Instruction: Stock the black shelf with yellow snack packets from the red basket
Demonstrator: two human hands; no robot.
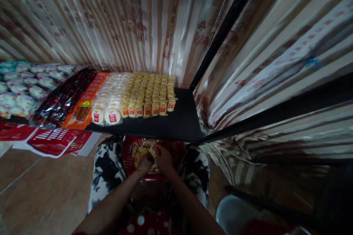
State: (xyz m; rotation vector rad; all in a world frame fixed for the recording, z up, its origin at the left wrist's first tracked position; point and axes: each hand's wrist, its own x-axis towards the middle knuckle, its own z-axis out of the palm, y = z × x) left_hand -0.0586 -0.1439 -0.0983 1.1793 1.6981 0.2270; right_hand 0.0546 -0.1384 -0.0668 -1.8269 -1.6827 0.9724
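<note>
Between my knees sits a red plastic basket [127, 165] with small yellowish wrapped snacks [138, 154] inside. My left hand [145, 163] is down in the basket, its fingers curled among the packets. Close beside it, my right hand [163, 157] has its fingers pinched together near a bit of shiny clear wrapper. Dim light and the hands themselves hide what exactly each one grips. On the shelf just ahead, similar yellow wrapped snacks [150, 93] with red labels stand in neat rows.
The black shelf [182, 117] overhangs the basket's far edge. Left along it lie round white packets [112, 116], an orange snack pack [79, 114], dark wrapped sticks [64, 97] and white-green packets [24, 84]. Another red basket [52, 141] is below left. Curtains [124, 25] hang behind; a stool [234, 213] is lower right.
</note>
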